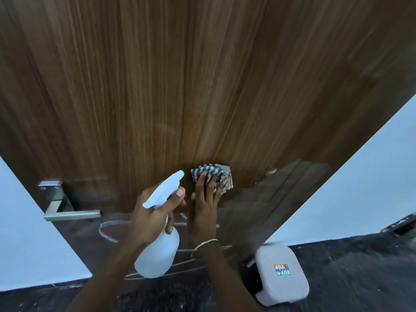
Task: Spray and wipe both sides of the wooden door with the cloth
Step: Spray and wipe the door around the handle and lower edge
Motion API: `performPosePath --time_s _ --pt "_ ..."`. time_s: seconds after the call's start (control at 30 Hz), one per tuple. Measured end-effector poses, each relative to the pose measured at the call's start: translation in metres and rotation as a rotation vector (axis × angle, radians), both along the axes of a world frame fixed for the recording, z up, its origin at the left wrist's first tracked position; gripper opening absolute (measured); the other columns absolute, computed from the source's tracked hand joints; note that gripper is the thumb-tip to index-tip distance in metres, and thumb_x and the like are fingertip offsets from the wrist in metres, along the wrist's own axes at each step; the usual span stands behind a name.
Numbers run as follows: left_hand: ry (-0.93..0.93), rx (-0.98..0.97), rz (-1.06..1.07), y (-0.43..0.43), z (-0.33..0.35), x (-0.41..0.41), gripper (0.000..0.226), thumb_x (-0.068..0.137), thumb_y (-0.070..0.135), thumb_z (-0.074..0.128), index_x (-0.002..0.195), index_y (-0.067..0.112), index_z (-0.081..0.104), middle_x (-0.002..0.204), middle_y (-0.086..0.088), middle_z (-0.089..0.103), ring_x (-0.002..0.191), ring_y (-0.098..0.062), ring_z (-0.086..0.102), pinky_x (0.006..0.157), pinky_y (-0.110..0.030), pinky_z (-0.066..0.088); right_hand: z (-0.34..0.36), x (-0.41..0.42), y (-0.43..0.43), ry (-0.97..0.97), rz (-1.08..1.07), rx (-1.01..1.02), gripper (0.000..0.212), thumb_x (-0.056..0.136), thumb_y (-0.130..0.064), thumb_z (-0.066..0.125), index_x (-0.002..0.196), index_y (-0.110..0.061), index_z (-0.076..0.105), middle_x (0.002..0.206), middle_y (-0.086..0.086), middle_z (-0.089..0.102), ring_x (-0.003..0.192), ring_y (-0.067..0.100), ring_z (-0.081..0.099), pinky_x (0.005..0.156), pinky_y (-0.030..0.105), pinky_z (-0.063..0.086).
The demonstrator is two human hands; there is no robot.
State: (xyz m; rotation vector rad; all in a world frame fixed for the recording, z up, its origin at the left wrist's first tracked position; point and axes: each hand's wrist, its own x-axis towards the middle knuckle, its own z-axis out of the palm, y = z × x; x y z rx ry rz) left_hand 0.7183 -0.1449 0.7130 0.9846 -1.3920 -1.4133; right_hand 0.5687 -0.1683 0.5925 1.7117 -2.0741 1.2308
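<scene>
The wooden door (202, 86) fills most of the view, brown with vertical grain. Its lower part looks dull and smeared, with pale streaks. My right hand (206, 206) presses a striped grey-and-white cloth (211, 172) flat against the door at mid height, fingers spread over it. My left hand (155, 212) grips the neck of a white spray bottle (161, 242) just left of the cloth, its nozzle pointing up and right toward the door. A thin bracelet circles my right wrist.
A square metal lever handle (67, 210) sticks out from the door at lower left. A small grey plastic stool (281, 271) stands on the dark floor (360, 266) at the door's right foot. Pale walls flank the door on both sides.
</scene>
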Motion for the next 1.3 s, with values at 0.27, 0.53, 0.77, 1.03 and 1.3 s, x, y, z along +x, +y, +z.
performPosePath --time_s 0.27,0.53,0.77,1.03,1.3 --pt "0.016 -0.043 -0.046 -0.001 0.003 -0.044 0.047 0.075 0.061 0.074 0.087 0.016 0.066 0.067 0.003 0.071 0.039 -0.018 0.058 0.050 -0.031 0.052 0.044 -0.133 0.017 -0.314 -0.148 0.016 0.084 0.085 0.008 0.032 0.162 -0.001 0.000 0.170 0.020 -0.007 0.156 0.042 -0.005 0.124 0.040 0.014" --pt "-0.020 0.014 0.031 0.010 -0.007 -0.080 0.021 0.092 0.014 0.066 0.073 0.024 0.063 0.052 0.013 0.063 0.043 -0.002 0.059 0.040 -0.015 0.045 0.046 -0.178 0.017 -0.326 -0.318 -0.110 0.097 0.082 0.020 0.048 0.162 -0.010 0.001 0.170 0.013 -0.007 0.154 0.039 0.012 0.113 0.042 0.036" --pt "-0.074 -0.103 0.009 0.012 -0.002 -0.091 0.020 0.089 0.037 0.066 0.096 0.019 0.069 0.071 -0.005 0.072 0.040 -0.031 0.051 0.057 -0.049 0.056 -0.053 -0.072 0.019 -0.134 0.157 0.148 0.090 0.103 -0.047 0.054 0.162 -0.037 -0.013 0.170 0.014 0.000 0.153 0.050 0.003 0.113 0.056 0.030" --pt "-0.135 -0.067 0.072 0.027 -0.022 -0.093 0.029 0.084 0.044 0.060 0.089 0.017 0.069 0.065 0.002 0.070 0.046 -0.042 0.054 0.059 -0.043 0.055 -0.106 -0.111 0.028 -0.081 0.117 0.249 0.113 0.088 0.007 0.059 0.161 -0.031 -0.019 0.170 0.001 -0.020 0.154 0.045 -0.006 0.113 0.064 0.035" --pt "-0.143 -0.017 0.060 0.037 -0.036 -0.093 0.023 0.084 0.043 0.061 0.093 0.024 0.068 0.075 0.001 0.073 0.040 -0.030 0.051 0.055 -0.041 0.054 -0.087 -0.101 0.025 0.157 0.183 0.107 0.088 0.095 0.001 0.047 0.164 -0.029 0.003 0.171 0.004 0.005 0.152 0.052 -0.003 0.117 0.066 0.013"
